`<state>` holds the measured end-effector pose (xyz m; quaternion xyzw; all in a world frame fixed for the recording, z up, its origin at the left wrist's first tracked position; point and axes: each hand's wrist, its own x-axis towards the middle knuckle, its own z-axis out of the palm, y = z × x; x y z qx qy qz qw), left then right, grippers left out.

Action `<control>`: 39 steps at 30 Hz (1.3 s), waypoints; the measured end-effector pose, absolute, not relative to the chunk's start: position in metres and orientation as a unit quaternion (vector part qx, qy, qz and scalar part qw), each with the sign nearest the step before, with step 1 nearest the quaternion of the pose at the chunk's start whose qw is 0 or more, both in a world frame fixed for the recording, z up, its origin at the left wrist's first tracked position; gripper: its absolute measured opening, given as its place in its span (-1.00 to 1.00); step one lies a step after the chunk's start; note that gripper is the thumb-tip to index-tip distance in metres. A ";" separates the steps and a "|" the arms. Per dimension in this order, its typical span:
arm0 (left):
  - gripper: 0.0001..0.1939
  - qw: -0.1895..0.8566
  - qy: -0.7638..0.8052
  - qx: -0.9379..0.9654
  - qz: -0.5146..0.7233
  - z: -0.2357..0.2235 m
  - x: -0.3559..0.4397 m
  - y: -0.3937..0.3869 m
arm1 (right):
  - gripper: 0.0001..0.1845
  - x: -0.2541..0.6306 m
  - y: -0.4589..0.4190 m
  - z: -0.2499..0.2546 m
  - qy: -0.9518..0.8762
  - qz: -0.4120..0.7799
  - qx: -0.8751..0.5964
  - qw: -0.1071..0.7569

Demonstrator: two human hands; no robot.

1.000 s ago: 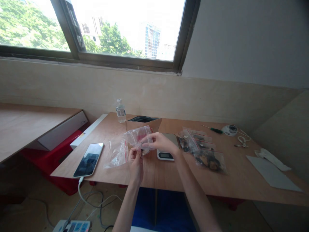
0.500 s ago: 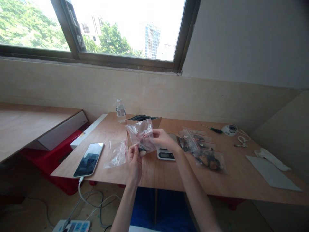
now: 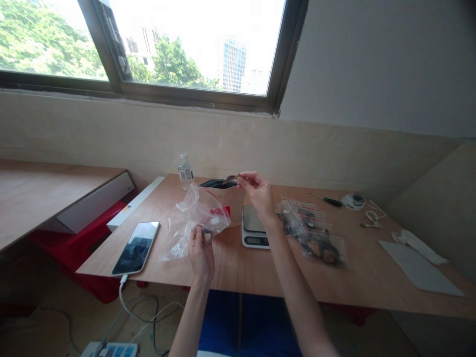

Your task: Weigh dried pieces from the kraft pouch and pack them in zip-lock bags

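Note:
My left hand (image 3: 202,253) is closed on a clear zip bag (image 3: 199,204), which has a few dark and pale bits at its bottom. Between the fingertips of my right hand (image 3: 259,192) is a thin brown dried piece (image 3: 231,178), held beside the mouth of a brown paper bag (image 3: 238,201) with a dark lining. Below that hand stands a white kitchen scale (image 3: 255,225), partly covered by my right forearm. Another clear plastic bag (image 3: 174,243) lies flat left of my left hand.
Several filled zip bags (image 3: 323,248) lie right of the scale. A phone (image 3: 136,248) on a cable is at the left edge, a water bottle (image 3: 185,172) at the back. Farther right are a screwdriver (image 3: 332,202), a small white camera (image 3: 353,200) and a white sheet (image 3: 418,267).
My right hand has left the zip bag and moved up and right, now with a brown piece in its fingers. My left hand has shifted slightly left and down with the bag.

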<state>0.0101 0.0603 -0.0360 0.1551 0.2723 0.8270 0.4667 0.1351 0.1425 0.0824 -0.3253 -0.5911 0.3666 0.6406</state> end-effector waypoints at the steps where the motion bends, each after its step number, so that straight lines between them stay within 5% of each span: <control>1: -0.82 0.464 0.271 0.154 0.829 -0.036 0.009 0.061 | -0.71 0.132 0.147 0.084 -0.597 0.337 -0.325 0.652; 7: -0.78 0.479 0.240 0.157 0.830 -0.034 0.009 0.057 | -0.89 0.112 0.163 0.087 -0.716 0.192 -0.343 0.577; 12: -0.63 0.486 0.208 0.186 0.828 -0.029 0.009 0.052 | -0.82 0.107 0.160 0.080 -0.797 0.100 -0.358 0.475; 16: -0.55 0.484 0.219 0.228 0.816 -0.027 0.008 0.051 | -0.77 0.110 0.144 0.082 -0.804 0.073 -0.346 0.478; 21: -0.53 0.478 0.243 0.273 0.799 -0.024 0.011 0.049 | -0.75 0.118 0.124 0.084 -0.775 0.223 -0.307 0.505; 29: -0.54 0.458 0.321 0.337 0.758 -0.028 0.012 0.048 | -0.72 0.141 0.119 0.078 -0.780 0.459 -0.308 0.292; 39: -0.73 0.393 0.424 0.350 0.737 -0.038 0.013 0.051 | -0.62 0.153 0.107 0.075 -0.791 0.466 -0.340 0.203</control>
